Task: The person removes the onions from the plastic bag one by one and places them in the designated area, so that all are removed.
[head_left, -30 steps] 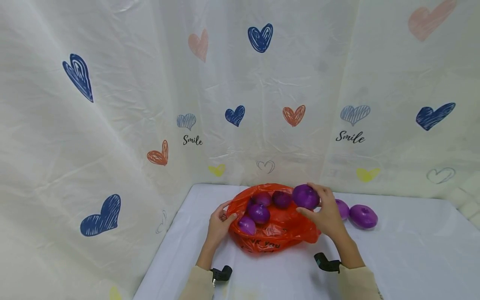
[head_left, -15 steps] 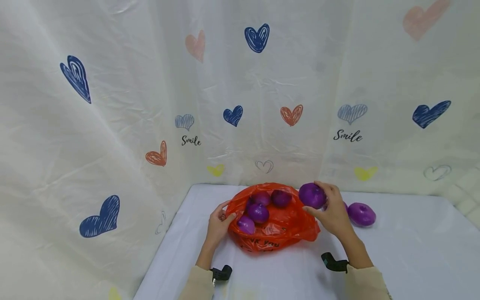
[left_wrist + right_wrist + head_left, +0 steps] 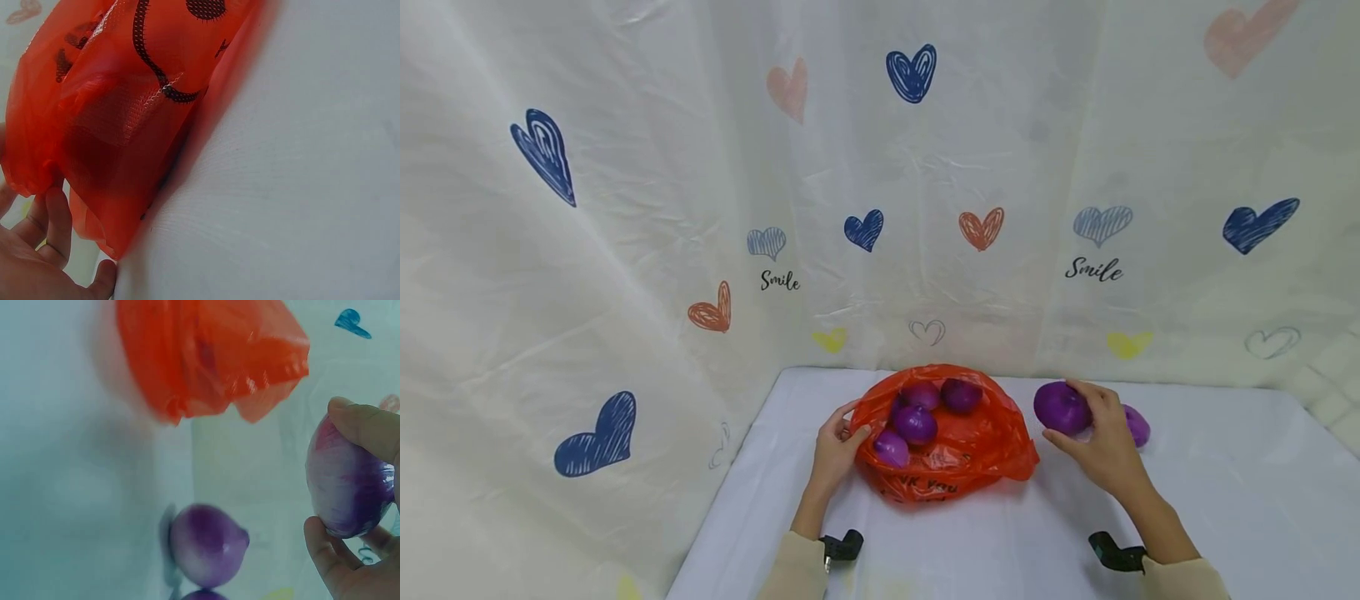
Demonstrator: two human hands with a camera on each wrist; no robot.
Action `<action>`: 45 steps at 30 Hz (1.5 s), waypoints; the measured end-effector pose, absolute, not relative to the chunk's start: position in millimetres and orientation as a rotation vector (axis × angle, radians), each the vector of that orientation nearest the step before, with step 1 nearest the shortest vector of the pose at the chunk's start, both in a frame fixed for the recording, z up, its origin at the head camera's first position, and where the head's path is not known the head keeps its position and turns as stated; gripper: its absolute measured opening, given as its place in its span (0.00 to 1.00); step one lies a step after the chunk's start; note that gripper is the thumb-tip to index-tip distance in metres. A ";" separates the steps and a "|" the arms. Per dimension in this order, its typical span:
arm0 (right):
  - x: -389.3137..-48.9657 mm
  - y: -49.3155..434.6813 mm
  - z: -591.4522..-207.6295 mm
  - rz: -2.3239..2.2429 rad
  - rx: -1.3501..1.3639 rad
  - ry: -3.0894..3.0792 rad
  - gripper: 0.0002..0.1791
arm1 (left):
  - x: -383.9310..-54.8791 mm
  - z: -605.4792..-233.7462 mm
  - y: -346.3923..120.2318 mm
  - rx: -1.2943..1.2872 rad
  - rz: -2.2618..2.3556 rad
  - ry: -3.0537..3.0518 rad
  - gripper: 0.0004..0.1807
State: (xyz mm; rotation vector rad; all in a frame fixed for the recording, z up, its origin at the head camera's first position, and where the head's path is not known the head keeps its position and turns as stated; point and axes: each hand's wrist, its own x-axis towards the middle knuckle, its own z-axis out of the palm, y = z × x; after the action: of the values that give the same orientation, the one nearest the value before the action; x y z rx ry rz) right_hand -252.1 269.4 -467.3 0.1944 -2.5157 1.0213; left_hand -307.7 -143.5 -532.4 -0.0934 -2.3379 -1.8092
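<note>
A red plastic bag lies with its mouth wide, and several purple onions sit in its left half. At the bag's left rim, my left hand pinches the plastic between thumb and fingers; the left wrist view shows the fingers at the gathered film. To the right of the bag, my right hand grips another purple onion between thumb and fingertips. Behind that hand a loose onion is partly hidden; in the right wrist view a second one shows at the bottom edge, close beside it.
A white-covered table bears everything. Behind it and at the left hangs a pale curtain printed with hearts and the word Smile. Black wrist cameras jut inward from both wrists.
My right hand has carried its onion rightward, away from over the bag's right rim, and slightly down, covering more of the loose onions. The left hand stays at the bag's rim.
</note>
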 end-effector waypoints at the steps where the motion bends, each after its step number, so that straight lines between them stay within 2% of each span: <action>1: -250.5 272.9 -468.4 1.020 0.188 -2.516 0.49 | -308.1 -532.5 -143.8 -0.095 -1.811 -2.336 0.25; 27: -230.5 374.4 -492.8 0.891 -0.067 -2.521 0.51 | -305.6 -529.6 -142.7 -0.100 -1.801 -2.340 0.25; 45: -240.7 414.7 -504.3 0.874 -0.254 -2.622 0.52 | -307.2 -531.4 -143.3 -0.140 -1.807 -2.302 0.25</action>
State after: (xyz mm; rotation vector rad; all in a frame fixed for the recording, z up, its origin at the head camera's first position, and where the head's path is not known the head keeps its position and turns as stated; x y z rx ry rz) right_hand -240.7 414.7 -504.3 -0.2543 -2.6217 0.8745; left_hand -307.2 -143.3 -531.4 -0.1399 -2.3018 -1.8067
